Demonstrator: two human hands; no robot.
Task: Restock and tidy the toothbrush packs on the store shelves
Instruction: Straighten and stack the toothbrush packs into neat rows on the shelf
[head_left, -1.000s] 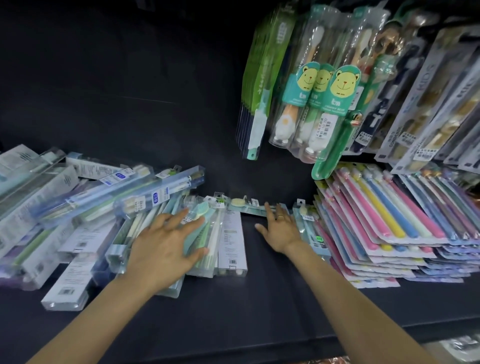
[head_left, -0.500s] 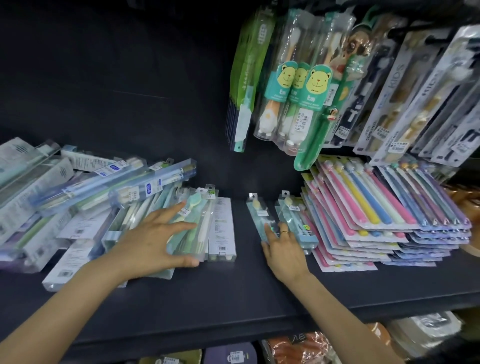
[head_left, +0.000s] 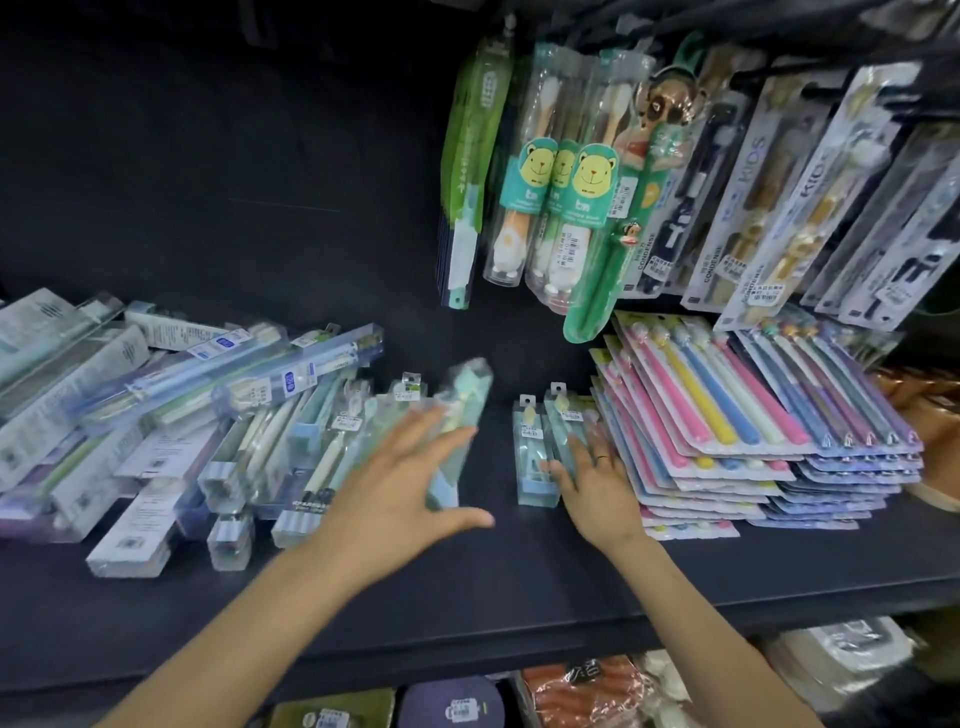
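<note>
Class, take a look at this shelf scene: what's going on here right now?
A person is tidying toothbrush packs on a dark store shelf. The left hand, fingers spread, rests on a slim teal pack at the edge of the jumbled pile on the left. The right hand lies flat on two small clear packs beside the neat stack of multicoloured brush cards. More packs hang above.
</note>
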